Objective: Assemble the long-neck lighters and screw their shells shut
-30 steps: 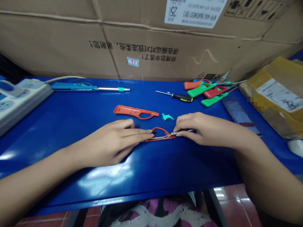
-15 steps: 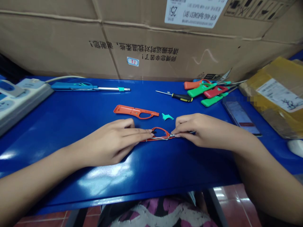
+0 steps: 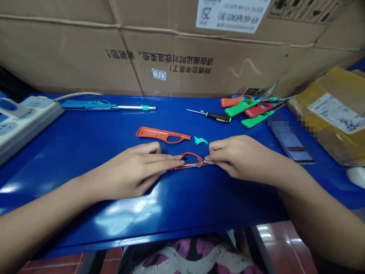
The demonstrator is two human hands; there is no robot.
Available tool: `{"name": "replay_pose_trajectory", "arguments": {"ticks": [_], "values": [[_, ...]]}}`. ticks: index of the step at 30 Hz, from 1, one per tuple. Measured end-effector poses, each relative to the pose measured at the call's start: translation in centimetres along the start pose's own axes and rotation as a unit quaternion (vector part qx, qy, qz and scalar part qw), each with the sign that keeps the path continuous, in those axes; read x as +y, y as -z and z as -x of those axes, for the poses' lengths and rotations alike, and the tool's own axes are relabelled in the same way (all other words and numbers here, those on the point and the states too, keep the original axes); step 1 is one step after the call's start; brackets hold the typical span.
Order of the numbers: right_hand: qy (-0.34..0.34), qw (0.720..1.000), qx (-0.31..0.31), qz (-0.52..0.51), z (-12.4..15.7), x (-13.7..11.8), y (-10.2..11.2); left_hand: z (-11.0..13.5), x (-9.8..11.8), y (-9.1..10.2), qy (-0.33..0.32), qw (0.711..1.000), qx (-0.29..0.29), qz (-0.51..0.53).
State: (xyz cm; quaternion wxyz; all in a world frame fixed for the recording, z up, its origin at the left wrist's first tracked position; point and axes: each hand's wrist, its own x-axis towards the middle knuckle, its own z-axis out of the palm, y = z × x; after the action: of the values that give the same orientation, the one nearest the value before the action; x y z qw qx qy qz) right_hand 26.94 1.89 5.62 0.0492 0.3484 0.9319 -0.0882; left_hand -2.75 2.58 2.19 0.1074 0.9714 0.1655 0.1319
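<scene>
An orange lighter shell half (image 3: 192,154) with a looped trigger guard lies on the blue table, thin pale wires running along it. My left hand (image 3: 139,167) is closed over its handle end, fingertips pressing at a small black part (image 3: 184,157) by the loop; the palm hides the rest of the handle. At the loop's other end, my right hand (image 3: 232,156) pinches the metal tube (image 3: 206,162), most of which the hand covers. Just beyond my hands lie the other orange shell half (image 3: 162,135) and a small green trigger piece (image 3: 200,140).
A screwdriver (image 3: 218,117) lies farther back, with several coloured lighters (image 3: 258,108) right of it. A blue lighter (image 3: 94,105) rests near a power strip (image 3: 31,114). A phone (image 3: 291,142) and taped parcel (image 3: 327,102) are at right. A big carton (image 3: 85,61) stands behind.
Both hands keep their hold, with my right fingers shifting very slightly at the tube. The wires beside the loop lie a little differently. The whole view has moved slightly.
</scene>
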Motion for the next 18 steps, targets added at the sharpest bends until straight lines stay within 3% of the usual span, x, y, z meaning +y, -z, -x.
{"name": "replay_pose_trajectory", "arguments": {"ticks": [12,18], "values": [[0.039,0.999,0.012,0.019,0.13,-0.12,-0.30,-0.09,0.05,0.06,0.007,1.000,0.008,0.012],[0.041,0.999,-0.014,0.024,0.17,-0.60,0.15,-0.23,0.03,0.04,0.012,1.000,0.005,0.009]]}}
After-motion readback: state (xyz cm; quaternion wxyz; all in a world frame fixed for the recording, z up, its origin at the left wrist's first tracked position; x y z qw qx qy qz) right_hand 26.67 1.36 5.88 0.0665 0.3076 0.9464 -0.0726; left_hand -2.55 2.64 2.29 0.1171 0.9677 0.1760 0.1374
